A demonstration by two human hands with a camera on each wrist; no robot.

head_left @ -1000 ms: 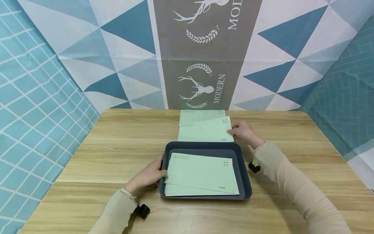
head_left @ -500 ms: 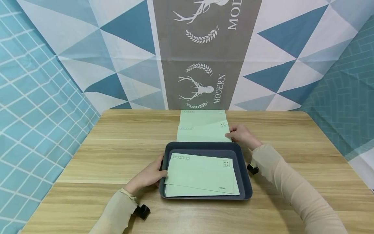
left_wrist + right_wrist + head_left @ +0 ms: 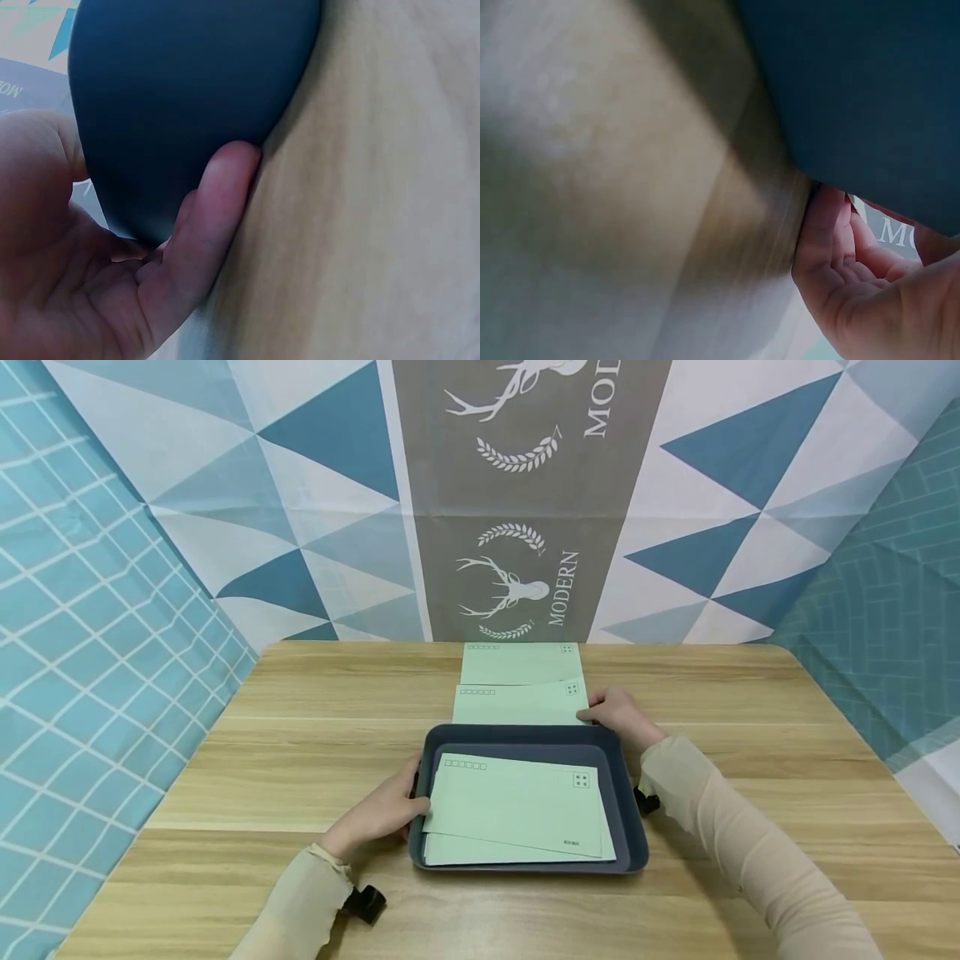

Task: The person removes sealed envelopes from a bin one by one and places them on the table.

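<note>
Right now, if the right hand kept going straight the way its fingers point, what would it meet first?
The right hand points left and already pinches the front envelope behind the tray. Going on, it would slide across that envelope; the height above it is unclear.

The left hand (image 3: 112, 277) grips the dark tray (image 3: 187, 90) on the wooden table (image 3: 375, 225).

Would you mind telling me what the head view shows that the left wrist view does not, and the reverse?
Only the head view shows the green envelopes in the tray, two more envelopes behind it, and the right hand pinching the nearer one. Only the left wrist view shows the fingers pressed against the tray's outer wall from close up. Both show the left hand, the dark tray and the wooden table.
</note>
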